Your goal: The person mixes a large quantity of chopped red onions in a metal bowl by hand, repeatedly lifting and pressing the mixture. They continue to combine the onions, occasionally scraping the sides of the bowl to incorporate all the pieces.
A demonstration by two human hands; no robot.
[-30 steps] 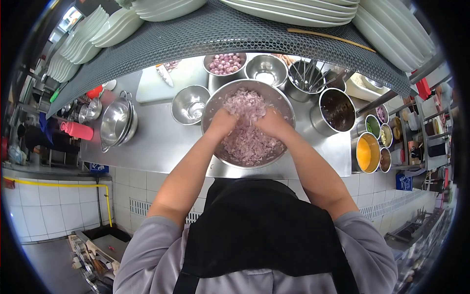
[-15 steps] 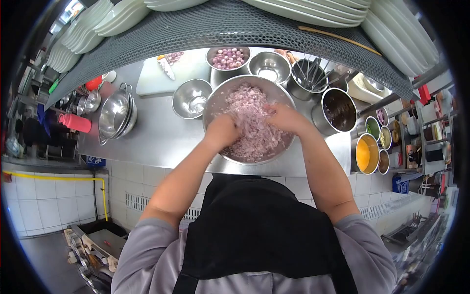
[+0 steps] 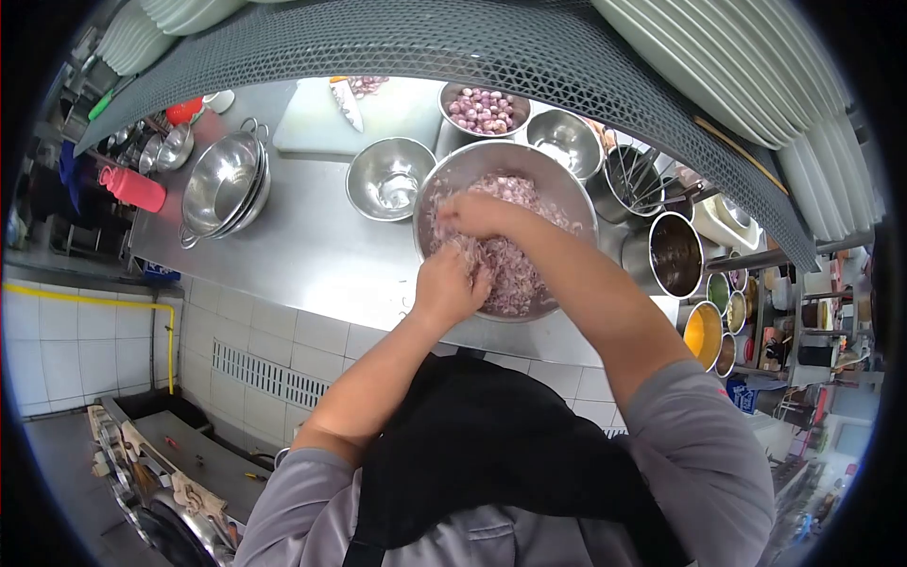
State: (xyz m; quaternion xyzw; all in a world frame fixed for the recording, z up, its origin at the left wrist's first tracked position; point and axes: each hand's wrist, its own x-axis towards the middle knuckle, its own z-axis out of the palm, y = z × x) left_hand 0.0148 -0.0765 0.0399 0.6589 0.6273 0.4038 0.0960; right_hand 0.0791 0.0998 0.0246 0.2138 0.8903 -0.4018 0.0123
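Note:
A wide steel bowl point(image 3: 577, 194) holds a heap of sliced shallots point(image 3: 518, 269), pale purple and loose. My left hand point(image 3: 453, 285) is at the bowl's near left side, its fingers curled round a clump of the slices. Just above it, my right hand point(image 3: 477, 215) reaches across to the left part of the bowl, over the heap. Its fingers point left and down and are smeared by motion, so I cannot tell whether they grip any slices.
Left of it stand a small steel bowl point(image 3: 368, 175) and stacked colanders point(image 3: 222, 180). Behind are a cutting board point(image 3: 307, 128) with a knife point(image 3: 347, 104), whole shallots point(image 3: 484, 111) and another bowl point(image 3: 565, 142). A pot of dark sauce point(image 3: 675, 255) stands right; a plate shelf point(image 3: 397, 52) overhangs.
My right hand has swung left from the bowl's right side to close above my left hand. My left hand has drawn down toward the near rim. The view has shifted and turned slightly.

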